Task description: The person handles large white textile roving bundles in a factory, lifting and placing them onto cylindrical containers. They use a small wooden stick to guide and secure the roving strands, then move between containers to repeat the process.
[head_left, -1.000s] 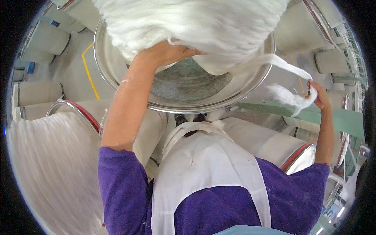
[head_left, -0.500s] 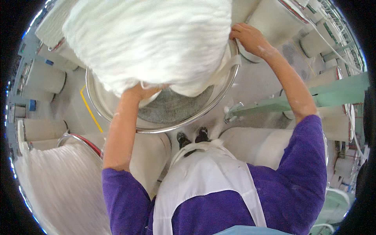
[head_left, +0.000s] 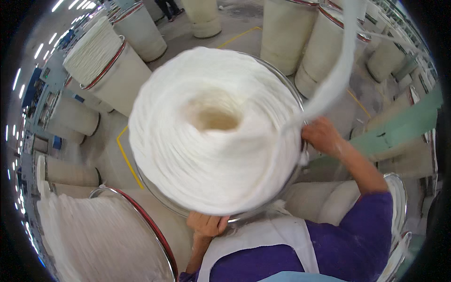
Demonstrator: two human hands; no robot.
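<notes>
A large round coil of white fibre sliver (head_left: 197,164), with a hole in its middle, fills a drum-like can and stands above the can's metal rim (head_left: 294,89). My left hand (head_left: 206,224) is closed at the near edge, fingers curled over the rim beneath the coil. At the right side my right hand (head_left: 323,135) is closed on the rim beside the coil; its fingertips are partly hidden. A loose, blurred strand of sliver (head_left: 336,77) rises from the coil's right side past my right hand toward the top.
A sliver-filled can (head_left: 108,235) with a red-banded rim stands close at lower left. More pale cans (head_left: 289,40) stand beyond and around. A green beam (head_left: 399,134) crosses at right. Yellow lines (head_left: 128,162) mark the floor. A person's legs (head_left: 168,8) show far off.
The coil was tipped up at the can's far side; now it lies level with its top facing up. My left hand has moved from under the coil to the near rim; my right hand came lower.
</notes>
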